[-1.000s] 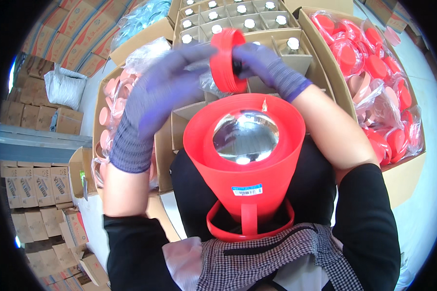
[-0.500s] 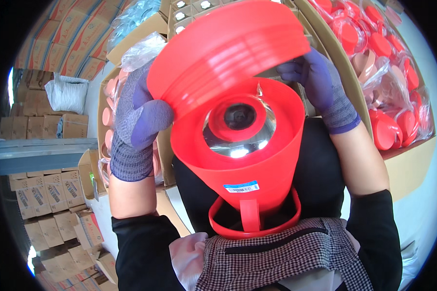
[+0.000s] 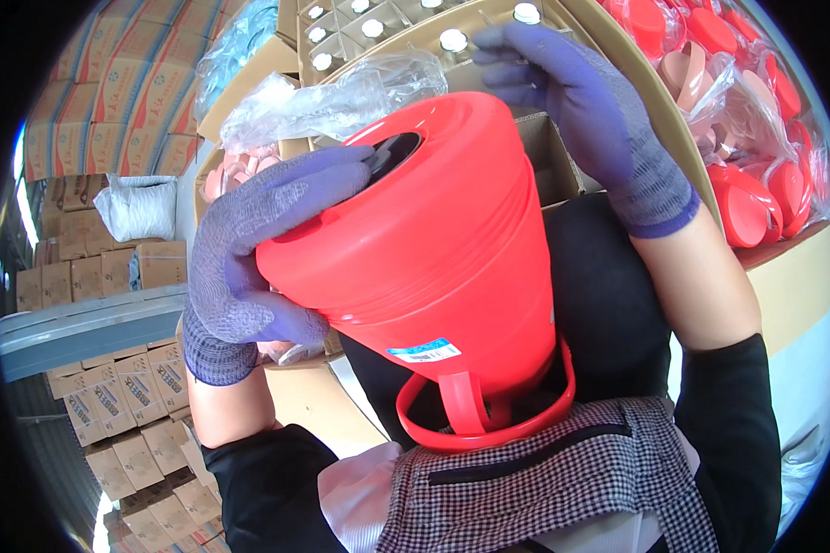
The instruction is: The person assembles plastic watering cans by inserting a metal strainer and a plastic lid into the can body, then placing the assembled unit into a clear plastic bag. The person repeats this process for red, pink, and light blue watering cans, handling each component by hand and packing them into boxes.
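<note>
Okay so the red jug has the left hand gripping its far-left end; right hand hangs loosely open, just off its far-right side.

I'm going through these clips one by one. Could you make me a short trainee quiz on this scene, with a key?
1. Which hand grips the red vessel?
2. True or false: the bottle caps in view are white.
3. Where is the sticker?
A) On the checked apron
B) On the vessel's side
C) On the black disc

Key:
1. The left hand; the right hand is raised and open, with nothing visible in it.
2. True.
3. B.
</note>
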`<control>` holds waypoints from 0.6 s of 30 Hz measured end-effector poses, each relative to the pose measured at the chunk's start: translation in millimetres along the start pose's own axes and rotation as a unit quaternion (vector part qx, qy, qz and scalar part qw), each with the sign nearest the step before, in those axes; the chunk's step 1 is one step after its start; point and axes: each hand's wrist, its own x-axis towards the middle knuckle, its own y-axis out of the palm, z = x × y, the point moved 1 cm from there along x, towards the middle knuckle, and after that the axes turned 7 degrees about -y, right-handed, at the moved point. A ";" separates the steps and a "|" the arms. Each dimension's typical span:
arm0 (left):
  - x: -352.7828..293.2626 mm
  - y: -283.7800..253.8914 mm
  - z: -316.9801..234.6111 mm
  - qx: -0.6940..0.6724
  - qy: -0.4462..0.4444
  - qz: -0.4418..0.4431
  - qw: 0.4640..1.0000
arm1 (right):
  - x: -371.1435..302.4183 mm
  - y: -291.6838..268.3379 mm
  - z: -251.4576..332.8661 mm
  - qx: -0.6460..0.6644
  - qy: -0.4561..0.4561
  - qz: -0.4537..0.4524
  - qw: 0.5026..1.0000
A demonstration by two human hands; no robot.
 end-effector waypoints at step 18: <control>5.0 38.2 -51.8 0.177 -0.063 -0.119 0.975 | 19.9 36.6 -20.4 -0.023 -0.189 0.266 0.945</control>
